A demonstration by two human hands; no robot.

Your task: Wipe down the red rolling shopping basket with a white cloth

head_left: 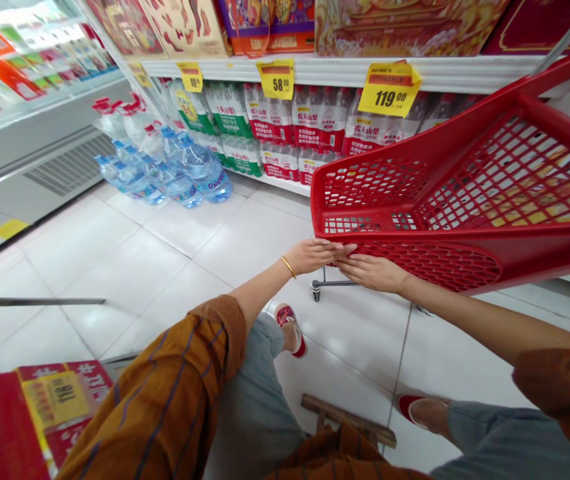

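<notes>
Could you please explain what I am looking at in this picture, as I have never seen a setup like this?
There is no machine here: a head-worn camera looks forward and down at the wearer's own bare hands. The left hand, below a gold bracelet, and the right hand are held flat, fingertips overlapping, at the near side of a red shopping cart. Neither seems to grip anything; whether they press on the cart is hard to tell. Ahead, packs of bottled water fill a low shelf, and large bottles stand on the tiled floor.
</notes>
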